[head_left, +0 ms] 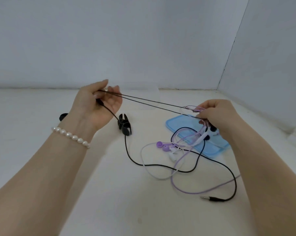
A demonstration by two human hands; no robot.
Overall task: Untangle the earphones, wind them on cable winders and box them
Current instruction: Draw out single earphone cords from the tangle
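Note:
My left hand (99, 103) is raised above the table and grips the black earphone cable (149, 100), whose two thin strands stretch taut to my right hand (213, 114). My right hand pinches a knot of black, purple and white strands above the blue lid (217, 150). The rest of the black cable loops across the table and ends in its jack plug (213, 199). Purple earbuds (162, 145) and a white earbud (172, 156) lie in the tangle of cables. A black cable winder (124, 126) lies below my left hand.
Another black winder (63, 116) shows behind my left wrist, partly hidden. A clear box (158, 95) stands near the back wall. A wall closes the right side. White tabletop stretches at the left and front.

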